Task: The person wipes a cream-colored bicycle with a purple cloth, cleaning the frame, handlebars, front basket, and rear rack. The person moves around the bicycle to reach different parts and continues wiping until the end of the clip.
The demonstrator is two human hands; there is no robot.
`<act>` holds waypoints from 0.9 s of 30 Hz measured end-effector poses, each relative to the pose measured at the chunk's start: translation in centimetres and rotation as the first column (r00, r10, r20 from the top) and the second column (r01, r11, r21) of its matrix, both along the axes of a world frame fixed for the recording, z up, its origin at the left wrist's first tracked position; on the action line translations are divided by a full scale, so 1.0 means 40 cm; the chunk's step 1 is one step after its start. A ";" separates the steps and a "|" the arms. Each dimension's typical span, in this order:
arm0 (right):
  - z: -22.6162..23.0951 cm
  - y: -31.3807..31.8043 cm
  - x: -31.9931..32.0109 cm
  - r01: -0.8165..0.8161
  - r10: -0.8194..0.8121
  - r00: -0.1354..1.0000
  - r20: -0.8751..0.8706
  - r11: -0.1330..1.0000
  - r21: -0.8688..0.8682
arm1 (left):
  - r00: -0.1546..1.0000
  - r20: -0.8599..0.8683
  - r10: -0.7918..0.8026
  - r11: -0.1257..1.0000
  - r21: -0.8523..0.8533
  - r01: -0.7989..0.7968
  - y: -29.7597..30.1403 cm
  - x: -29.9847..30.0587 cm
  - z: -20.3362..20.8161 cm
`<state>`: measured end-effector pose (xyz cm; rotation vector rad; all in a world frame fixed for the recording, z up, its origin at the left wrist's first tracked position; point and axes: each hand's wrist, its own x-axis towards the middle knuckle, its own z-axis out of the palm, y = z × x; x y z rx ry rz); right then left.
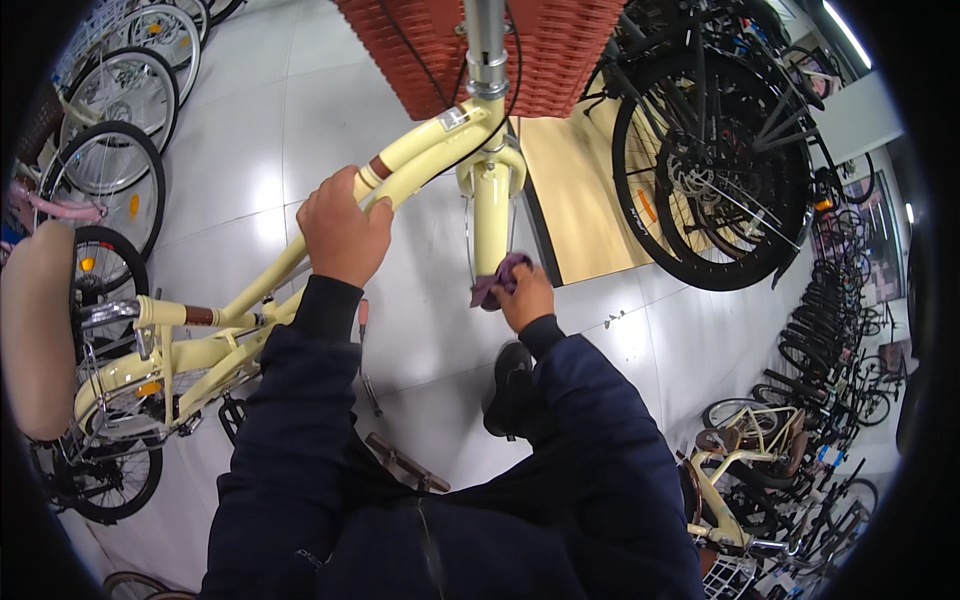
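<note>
A cream-yellow bicycle (262, 285) stands before me, with its saddle (38, 330) at the left and a red woven basket (565, 55) at the far end. My left hand (345, 228) is wrapped round the curved upper frame tubes, beside a brown band. In my right hand (530, 300) is a bunched purple cloth (500, 281), pinched between thumb and fingers. The cloth touches the lower end of the cream front fender (491, 215). The fender hides most of the front wheel.
A kickstand-like metal tool with a pinkish handle (364, 313) lies on the tiled floor near a brown pedal (405, 462). Black bicycle wheels (640, 190) rise from a wooden platform (565, 190) at the right. More bicycles line both sides.
</note>
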<state>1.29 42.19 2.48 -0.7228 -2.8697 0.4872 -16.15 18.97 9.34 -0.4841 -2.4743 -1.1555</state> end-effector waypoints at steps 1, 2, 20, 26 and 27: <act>0.013 0.001 -0.026 -0.068 0.069 0.991 -0.111 0.998 0.018 | 1.000 0.005 -0.007 1.000 -0.003 0.007 -0.001 0.003 0.001; 0.028 0.005 -0.056 -0.050 0.054 0.987 -0.148 0.998 0.029 | 1.000 -0.026 0.006 1.000 -0.029 -0.007 -0.003 0.005 0.002; -0.383 -0.056 0.156 0.438 -0.680 0.695 0.236 0.139 -0.888 | 0.999 -0.003 0.045 0.995 -0.087 -0.045 0.003 0.007 0.015; -0.232 -0.015 0.010 0.258 -0.799 0.557 -0.227 0.426 -0.867 | 0.999 -0.023 0.029 0.994 -0.102 -0.032 0.002 0.000 0.005; -0.199 -0.016 -0.012 0.243 -0.749 0.582 -0.316 0.531 -0.812 | 0.999 -0.036 0.030 0.995 -0.099 -0.034 0.002 -0.002 0.004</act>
